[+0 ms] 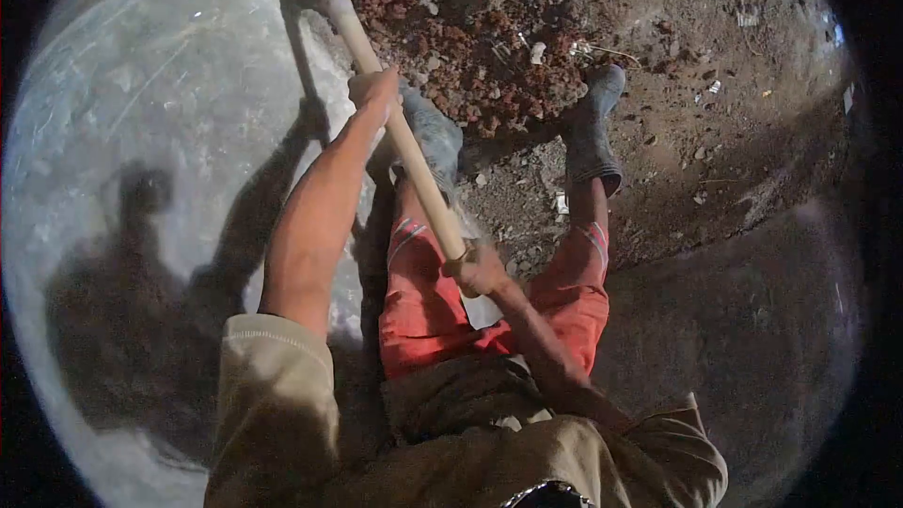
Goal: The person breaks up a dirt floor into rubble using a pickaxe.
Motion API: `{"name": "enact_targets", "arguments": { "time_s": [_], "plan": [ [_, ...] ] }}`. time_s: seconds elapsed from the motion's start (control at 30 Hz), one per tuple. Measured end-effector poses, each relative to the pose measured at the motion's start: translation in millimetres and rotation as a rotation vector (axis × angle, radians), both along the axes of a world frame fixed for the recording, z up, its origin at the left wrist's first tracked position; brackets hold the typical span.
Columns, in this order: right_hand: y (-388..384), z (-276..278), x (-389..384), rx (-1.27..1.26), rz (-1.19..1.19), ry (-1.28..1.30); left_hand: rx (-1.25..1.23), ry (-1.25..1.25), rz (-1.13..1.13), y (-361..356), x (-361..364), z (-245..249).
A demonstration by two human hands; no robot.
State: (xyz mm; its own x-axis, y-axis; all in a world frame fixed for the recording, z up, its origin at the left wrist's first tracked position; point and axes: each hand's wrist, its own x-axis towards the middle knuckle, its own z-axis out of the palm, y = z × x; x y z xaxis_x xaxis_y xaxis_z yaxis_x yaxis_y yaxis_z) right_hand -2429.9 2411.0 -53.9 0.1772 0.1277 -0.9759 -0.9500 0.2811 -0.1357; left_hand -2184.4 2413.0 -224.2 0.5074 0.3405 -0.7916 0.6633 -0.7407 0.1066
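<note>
A long, thick wooden handle, seemingly of a hoe (pixel 414 155), slants from the upper left down to my lap. Its dusty head is blurred at the far end, at the edge of the reddish clods (pixel 470 66), so its exact shape is hard to make out. My left hand (pixel 376 92) is wrapped round the upper part of the handle, arm stretched forward. Close to my body, my right hand (pixel 480 271) grips the lower end. My boots (pixel 593 127) stand apart on the dirt, one just right of the handle and one farther right.
A pale, smooth concrete-like surface (pixel 141 141) fills the left side, with my shadow on it. Stony brown soil (pixel 715 132) with bits of litter spreads to the right. A dark grey surface (pixel 724 320) lies at the lower right.
</note>
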Motion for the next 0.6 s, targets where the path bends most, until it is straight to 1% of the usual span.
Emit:
{"name": "enact_targets", "arguments": {
  "time_s": [0.07,0.1,0.13,0.2,0.23,0.27,0.3,0.33,0.37,0.4,0.43,0.5,0.53,0.57,0.6],
  "plan": [
    [-11.7,13.3,-11.6,0.250,-0.201,0.008,-0.069,0.066,-0.014,4.2,-17.4,10.4],
    [-20.5,7.7,-25.4,0.275,-0.180,0.050,0.007,0.063,-0.065,3.1,-25.7,4.2],
    [-29.1,1.8,-39.4,0.301,-0.158,0.092,-0.007,0.069,-0.061,0.8,-34.8,5.6],
    [-58.8,4.0,-54.5,0.090,0.192,-0.225,-0.030,0.083,0.036,-3.1,-46.6,15.3],
    [-59.9,7.1,-55.6,-0.128,0.440,-0.216,-0.042,0.076,0.043,0.2,-53.3,13.7],
    [-74.0,11.9,-61.5,-0.134,0.440,-0.218,-0.108,0.113,0.118,11.1,-65.2,8.6],
    [-92.8,21.7,-62.7,-0.164,0.508,-0.258,-0.173,0.154,0.189,20.2,-77.9,3.2],
    [-117.0,35.7,-63.0,-0.202,0.583,-0.300,-0.186,0.152,0.191,26.9,-92.4,-6.3],
    [-151.9,58.9,-58.2,-0.348,0.689,-0.425,-0.236,0.157,0.310,30.1,-104.7,-17.2],
    [-165.0,47.2,-81.9,-0.377,0.702,-0.445,-0.295,0.150,0.426,14.1,-104.9,-12.2],
    [-168.9,22.6,-117.7,-0.237,0.803,-0.465,-0.314,0.125,0.430,-0.1,-112.7,-6.3],
    [-196.0,46.0,-141.9,-0.085,0.909,-0.489,-0.460,0.307,0.603,-44.1,-168.5,40.7],
    [-225.2,100.0,-131.8,-0.217,0.786,-0.356,-0.442,0.266,0.652,-74.0,-199.6,69.7],
    [-244.4,140.0,-140.0,-0.351,0.655,-0.226,-0.468,0.256,0.797,-94.5,-230.4,81.8],
    [-240.2,124.0,-213.5,-0.364,0.713,-0.282,-0.531,0.300,0.764,-110.7,-262.7,96.6]
  ]
}}
